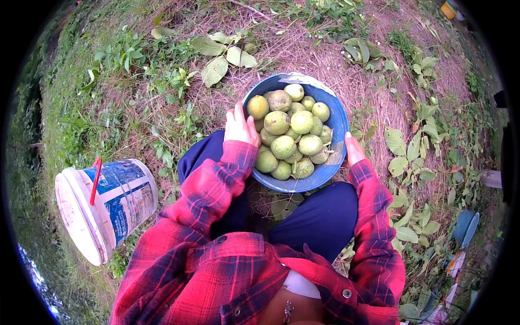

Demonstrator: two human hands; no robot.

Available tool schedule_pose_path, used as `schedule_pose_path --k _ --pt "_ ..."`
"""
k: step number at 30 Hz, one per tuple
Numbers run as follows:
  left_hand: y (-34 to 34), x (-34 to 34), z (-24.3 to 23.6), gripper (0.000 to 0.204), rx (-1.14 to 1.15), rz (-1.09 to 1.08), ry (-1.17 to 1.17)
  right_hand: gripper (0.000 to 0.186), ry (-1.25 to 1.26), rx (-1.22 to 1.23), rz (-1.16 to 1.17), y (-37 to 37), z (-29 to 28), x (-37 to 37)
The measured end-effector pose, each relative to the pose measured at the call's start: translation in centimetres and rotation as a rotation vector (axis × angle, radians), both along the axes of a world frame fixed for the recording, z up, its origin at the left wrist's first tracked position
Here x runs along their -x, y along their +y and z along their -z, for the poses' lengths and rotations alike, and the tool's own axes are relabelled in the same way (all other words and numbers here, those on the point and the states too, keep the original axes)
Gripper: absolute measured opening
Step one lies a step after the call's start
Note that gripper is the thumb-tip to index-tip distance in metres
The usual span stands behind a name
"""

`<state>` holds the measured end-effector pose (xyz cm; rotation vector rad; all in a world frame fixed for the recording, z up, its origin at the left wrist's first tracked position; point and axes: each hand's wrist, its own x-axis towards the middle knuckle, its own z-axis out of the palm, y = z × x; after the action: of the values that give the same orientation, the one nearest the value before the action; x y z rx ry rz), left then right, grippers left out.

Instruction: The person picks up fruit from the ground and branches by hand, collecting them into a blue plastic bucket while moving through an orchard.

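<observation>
In front of me, between my knees, is a round blue bucket [303, 186] filled with several round green fruits [301, 122] that look like walnuts in their husks. Some of them carry brown blotches, and one is yellower. My left hand [240, 125] rests at the bucket's left rim, its fingers along the wall. On the opposite side, my right hand [354, 148] presses against the outer wall; part of its fingers is hidden by the rim. The two hands hold the bucket from both sides, with no fruit visible in either.
A white bucket [130, 197] with blue printed panels and a red handle is on the grass to my left. Large green leaves [215, 70] lie on the dry grass beyond and at the right [414, 146]. A blue object [466, 227] sits at the far right edge.
</observation>
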<state>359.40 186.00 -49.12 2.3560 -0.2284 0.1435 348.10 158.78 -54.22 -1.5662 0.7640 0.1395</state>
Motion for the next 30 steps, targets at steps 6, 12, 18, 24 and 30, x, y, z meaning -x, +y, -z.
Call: schedule_pose_path --k 6,12,18,24,30 --pt "0.9 -0.7 -0.3 0.035 0.027 0.012 0.061 0.030 -0.028 0.513 -0.114 4.7 -4.4 -2.3" --pt "0.9 -0.5 -0.7 0.046 -0.063 0.025 0.155 0.030 -0.022 0.571 -0.042 5.5 -4.7 -2.1" --pt "0.0 -0.7 -0.5 0.051 -0.135 0.004 0.278 0.030 0.038 0.560 -0.009 5.1 -5.1 -2.6" --pt "0.5 -1.5 -0.9 0.052 -0.211 -0.069 0.307 0.032 0.145 0.485 -0.059 5.1 -6.3 -4.4" --pt "-0.6 -3.0 -2.0 0.047 -0.101 0.000 0.430 0.032 0.253 0.475 -0.049 4.9 -6.8 -4.4"
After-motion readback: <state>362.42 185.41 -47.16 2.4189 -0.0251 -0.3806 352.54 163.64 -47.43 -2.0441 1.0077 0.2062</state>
